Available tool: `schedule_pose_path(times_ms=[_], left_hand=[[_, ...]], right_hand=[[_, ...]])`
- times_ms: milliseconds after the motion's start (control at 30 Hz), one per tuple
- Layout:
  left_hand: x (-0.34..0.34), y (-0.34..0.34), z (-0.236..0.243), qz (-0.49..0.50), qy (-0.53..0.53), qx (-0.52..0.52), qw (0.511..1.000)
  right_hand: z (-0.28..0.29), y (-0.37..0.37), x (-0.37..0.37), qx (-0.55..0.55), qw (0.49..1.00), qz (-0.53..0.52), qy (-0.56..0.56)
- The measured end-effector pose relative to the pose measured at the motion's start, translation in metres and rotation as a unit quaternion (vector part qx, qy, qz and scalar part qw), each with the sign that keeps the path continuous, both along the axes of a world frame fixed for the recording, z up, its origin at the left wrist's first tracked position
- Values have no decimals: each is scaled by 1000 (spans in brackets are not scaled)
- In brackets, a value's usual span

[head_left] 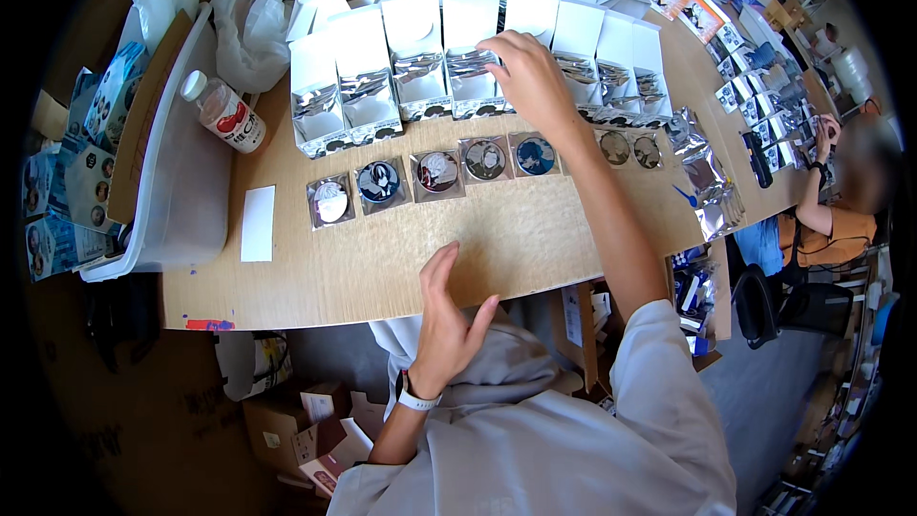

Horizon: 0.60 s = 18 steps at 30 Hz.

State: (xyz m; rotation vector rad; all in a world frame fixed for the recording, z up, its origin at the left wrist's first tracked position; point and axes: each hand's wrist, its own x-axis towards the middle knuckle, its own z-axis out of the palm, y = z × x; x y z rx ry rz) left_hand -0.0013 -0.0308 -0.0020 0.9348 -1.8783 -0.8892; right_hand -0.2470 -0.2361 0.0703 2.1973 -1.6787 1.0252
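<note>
My right hand reaches over a row of small white boxes with raised lids. Its fingers are curved and apart, just over a box of silver packets; no packet shows between them. My left hand hovers at the table's front edge with fingers stretched and thumb spread, holding nothing. Between the hands and the boxes lies a row of round badges in clear sleeves, among them a red-and-white one, a blue one and a pale one. My right forearm hides part of that row.
A white card and a bottle with a white cap are at the left, beside a translucent bin. Silver wrappers lie at the right end. Farther right, a person works near more boxes. Cartons stand below the table.
</note>
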Motion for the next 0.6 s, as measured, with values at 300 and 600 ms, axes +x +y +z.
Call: schedule_pose_path(times_ms=[300,600], left_hand=[[-8,6,7,-7,-12,24,1000],[-25,18,4,-50,-10,23,998]], right_hand=[[-22,108,-12,1,993,39,-116],[-27,237,-111,52,976,-190,-95]])
